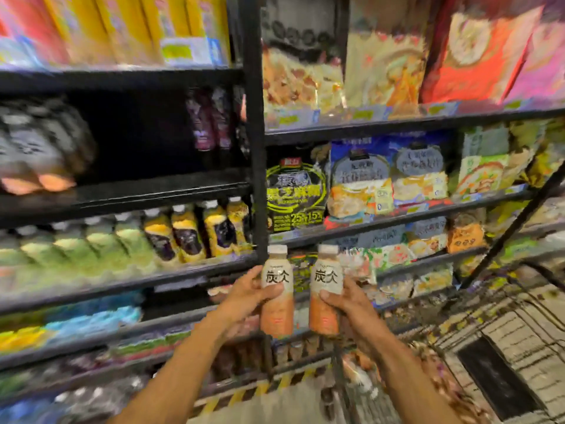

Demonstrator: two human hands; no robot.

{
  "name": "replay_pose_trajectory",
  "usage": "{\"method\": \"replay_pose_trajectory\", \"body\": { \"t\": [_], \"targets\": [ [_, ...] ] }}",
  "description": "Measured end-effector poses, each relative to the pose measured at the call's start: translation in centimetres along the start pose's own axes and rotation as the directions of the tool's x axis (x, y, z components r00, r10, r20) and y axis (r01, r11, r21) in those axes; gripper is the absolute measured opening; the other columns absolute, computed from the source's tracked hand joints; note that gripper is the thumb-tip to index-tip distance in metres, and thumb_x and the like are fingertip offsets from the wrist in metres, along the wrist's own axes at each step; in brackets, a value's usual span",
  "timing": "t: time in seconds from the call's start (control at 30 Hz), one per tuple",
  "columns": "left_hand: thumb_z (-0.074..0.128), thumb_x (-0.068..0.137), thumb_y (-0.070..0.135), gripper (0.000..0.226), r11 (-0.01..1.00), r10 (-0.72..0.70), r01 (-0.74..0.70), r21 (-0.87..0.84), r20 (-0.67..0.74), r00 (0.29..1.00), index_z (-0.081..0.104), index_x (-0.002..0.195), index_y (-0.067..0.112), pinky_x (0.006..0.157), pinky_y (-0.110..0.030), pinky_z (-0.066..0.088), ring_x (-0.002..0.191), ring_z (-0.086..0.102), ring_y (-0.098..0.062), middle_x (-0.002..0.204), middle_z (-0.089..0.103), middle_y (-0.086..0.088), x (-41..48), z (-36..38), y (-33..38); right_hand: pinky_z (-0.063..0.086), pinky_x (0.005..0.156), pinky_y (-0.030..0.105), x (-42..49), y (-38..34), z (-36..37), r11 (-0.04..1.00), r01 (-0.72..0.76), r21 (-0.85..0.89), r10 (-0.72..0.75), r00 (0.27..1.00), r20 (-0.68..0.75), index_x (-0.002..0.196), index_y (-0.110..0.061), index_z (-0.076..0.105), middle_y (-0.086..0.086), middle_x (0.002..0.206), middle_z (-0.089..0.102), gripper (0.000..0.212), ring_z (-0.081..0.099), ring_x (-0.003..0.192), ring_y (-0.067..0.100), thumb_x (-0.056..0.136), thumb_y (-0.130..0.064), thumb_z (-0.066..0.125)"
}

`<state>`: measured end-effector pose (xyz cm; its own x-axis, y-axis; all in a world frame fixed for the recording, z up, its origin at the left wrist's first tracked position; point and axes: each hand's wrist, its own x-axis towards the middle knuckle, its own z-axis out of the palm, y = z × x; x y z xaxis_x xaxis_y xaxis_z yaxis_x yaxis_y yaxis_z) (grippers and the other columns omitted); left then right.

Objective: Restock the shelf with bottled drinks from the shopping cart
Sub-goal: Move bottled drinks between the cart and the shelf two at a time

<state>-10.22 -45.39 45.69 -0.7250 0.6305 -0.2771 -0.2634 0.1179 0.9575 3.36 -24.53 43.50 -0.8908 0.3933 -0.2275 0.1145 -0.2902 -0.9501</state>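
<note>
Orange bottles (pixel 276 289) in hands (pixel 250 290), near shelf edge (pixel 122 286).

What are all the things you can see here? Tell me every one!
Held bottles: two, white cap, cream and orange; left bottle, right bottle, centre.
Green-label bottles: a blurred row, left shelf.
Yellow-and-dark bottles: about four, same shelf, right end.
Purple bottles: two or so, dark shelf above.
Snack bags: many, mixed colours, right shelves.
Black-and-yellow bag: one, beside the post.
Shopping cart: one, wire, lower right.
Left hand: holds left bottle.
Right hand: holds right bottle.
</note>
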Motion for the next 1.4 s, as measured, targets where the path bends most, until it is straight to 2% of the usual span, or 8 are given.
{"method": "replay_pose_trajectory", "body": {
  "t": [0.1, 0.23, 0.4, 0.5, 0.63, 0.8, 1.1, 1.4],
  "targets": [
    [0.086, 0.077, 0.017, 0.051, 0.998, 0.057, -0.058, -0.007, -0.101, 0.993, 0.064, 0.123, 0.019, 0.079, -0.027, 0.059, 0.095, 0.075, -0.013, 0.112, 0.077, -0.007, -3.3, -7.3, 1.5, 0.062, 0.077, 0.035, 0.9, -0.9, 7.6, 0.999, 0.03, -0.019, -0.028, 0.995, 0.093, 0.13, -0.004, 0.06, 0.015, 0.111, 0.078, 0.073, 0.075, 0.096, 0.025, 0.063, -0.016, 0.086],
    [0.095, 0.063, 0.03, 0.068, 0.989, 0.143, -0.147, -0.005, -0.208, 0.968, 0.067, 0.124, 0.022, 0.097, -0.047, 0.056, 0.107, 0.072, -0.025, 0.114, 0.077, -0.005, -8.2, -17.4, 4.0, 0.06, 0.075, 0.032, 1.5, -1.8, 18.4, 0.994, 0.098, -0.057, -0.086, 0.978, 0.189, 0.126, -0.013, 0.064, 0.014, 0.113, 0.078, 0.07, 0.075, 0.098, 0.027, 0.06, -0.021, 0.087],
    [0.089, 0.07, 0.025, 0.052, 0.966, 0.26, -0.248, 0.078, -0.293, 0.92, 0.069, 0.118, 0.024, 0.075, -0.033, 0.057, 0.095, 0.072, -0.019, 0.107, 0.078, -0.002, -13.6, -29.6, 7.7, 0.057, 0.098, 0.048, 2.3, -2.8, 31.4, 0.977, 0.197, -0.079, -0.165, 0.939, 0.302, 0.133, -0.011, 0.062, 0.014, 0.121, 0.075, 0.08, 0.071, 0.115, 0.034, 0.06, -0.028, 0.091],
    [0.082, 0.082, 0.01, 0.043, 0.95, 0.312, -0.294, 0.106, -0.307, 0.899, 0.066, 0.12, 0.022, 0.059, -0.016, 0.05, 0.081, 0.069, -0.003, 0.099, 0.077, 0.004, -16.1, -35.7, 9.8, 0.056, 0.096, 0.042, 2.6, -3.9, 37.9, 0.961, 0.266, -0.073, -0.23, 0.92, 0.318, 0.13, -0.013, 0.064, 0.011, 0.121, 0.076, 0.077, 0.072, 0.114, 0.027, 0.059, -0.028, 0.09],
    [0.082, 0.08, 0.008, 0.046, 0.926, 0.376, -0.339, 0.167, -0.331, 0.865, 0.066, 0.122, 0.02, 0.058, -0.015, 0.05, 0.084, 0.069, -0.003, 0.106, 0.077, 0.002, -17.8, -42.1, 12.1, 0.057, 0.088, 0.036, 3.2, -5.3, 44.2, 0.948, 0.308, -0.079, -0.266, 0.904, 0.336, 0.127, -0.016, 0.065, 0.01, 0.118, 0.077, 0.072, 0.073, 0.109, 0.026, 0.06, -0.026, 0.09],
    [0.087, 0.068, 0.024, 0.059, 0.894, 0.447, -0.398, 0.205, -0.356, 0.821, 0.068, 0.123, 0.018, 0.082, -0.029, 0.057, 0.103, 0.07, -0.018, 0.115, 0.076, -0.005, -16.9, -47.8, 14.4, 0.059, 0.083, 0.028, 5.2, -7.1, 49.4, 0.898, 0.417, -0.141, -0.353, 0.874, 0.335, 0.126, -0.014, 0.067, 0.007, 0.115, 0.078, 0.058, 0.074, 0.106, 0.023, 0.071, -0.007, 0.088],
    [0.08, 0.081, 0.0, 0.051, 0.807, 0.576, -0.468, 0.36, -0.3, 0.761, 0.063, 0.127, 0.014, 0.089, -0.025, 0.054, 0.105, 0.07, -0.008, 0.115, 0.076, 0.001, -11.2, -52.2, 19.2, 0.056, 0.096, 0.03, 12.0, -8.9, 54.6, 0.788, 0.574, -0.221, -0.488, 0.802, 0.343, 0.135, -0.02, 0.061, -0.003, 0.123, 0.075, 0.062, 0.07, 0.116, 0.014, 0.081, -0.003, 0.084],
    [0.087, 0.077, 0.027, 0.048, 0.779, 0.606, -0.458, 0.429, -0.326, 0.726, 0.065, 0.119, 0.035, 0.092, -0.033, 0.058, 0.113, 0.067, -0.01, 0.121, 0.07, 0.002, -6.5, -53.8, 17.8, 0.057, 0.086, 0.02, 16.4, -7.4, 57.2, 0.746, 0.616, -0.252, -0.527, 0.778, 0.344, 0.14, -0.018, 0.057, -0.003, 0.128, 0.07, 0.068, 0.068, 0.116, 0.008, 0.08, -0.005, 0.086]
  ]
}}
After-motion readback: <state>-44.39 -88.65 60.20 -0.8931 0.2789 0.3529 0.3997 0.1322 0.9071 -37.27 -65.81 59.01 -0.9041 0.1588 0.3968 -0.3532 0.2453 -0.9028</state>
